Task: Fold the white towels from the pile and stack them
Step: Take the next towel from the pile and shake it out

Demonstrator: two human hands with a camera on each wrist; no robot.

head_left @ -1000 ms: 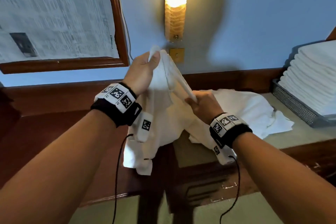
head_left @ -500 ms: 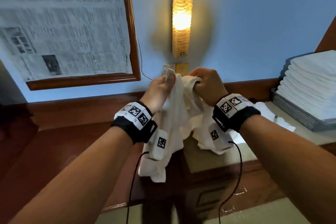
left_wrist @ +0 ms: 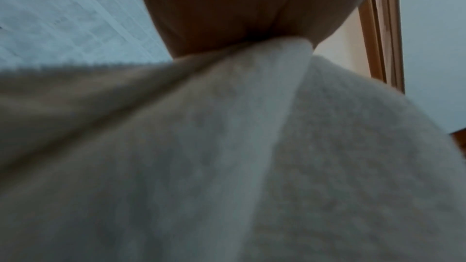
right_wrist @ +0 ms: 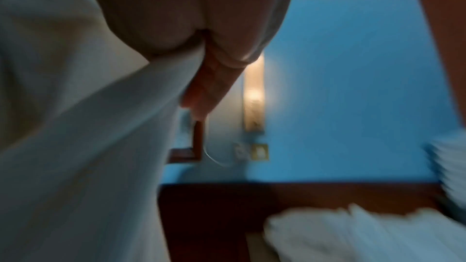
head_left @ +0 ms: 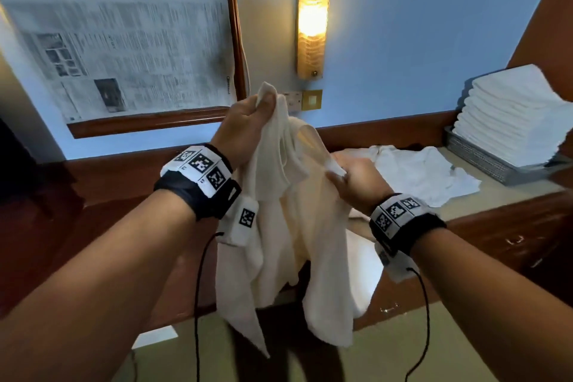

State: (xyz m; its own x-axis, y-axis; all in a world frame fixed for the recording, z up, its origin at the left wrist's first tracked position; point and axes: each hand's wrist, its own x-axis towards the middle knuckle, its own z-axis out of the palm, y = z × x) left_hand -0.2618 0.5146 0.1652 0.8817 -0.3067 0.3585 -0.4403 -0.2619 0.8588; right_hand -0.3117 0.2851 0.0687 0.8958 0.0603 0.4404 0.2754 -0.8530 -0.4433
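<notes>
My left hand (head_left: 248, 130) pinches one corner of a white towel (head_left: 288, 226) up high, and my right hand (head_left: 356, 178), lower and just beside it, grips another bit of the same edge, so the cloth hangs crumpled below both. Beyond my right hand the loose pile (head_left: 424, 174) lies on the table (head_left: 502, 195); further right sits the folded stack (head_left: 511, 115) in a tray (head_left: 483, 161).

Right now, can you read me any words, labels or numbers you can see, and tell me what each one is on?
No text can be read.
Newspaper in the wooden frame: columns of print and photos, too blurred to read.
Left wristband: black-and-white square code patterns, plus tiny marks too small to read.
Right wristband: square code patterns only.
Towel: no label in view.
</notes>
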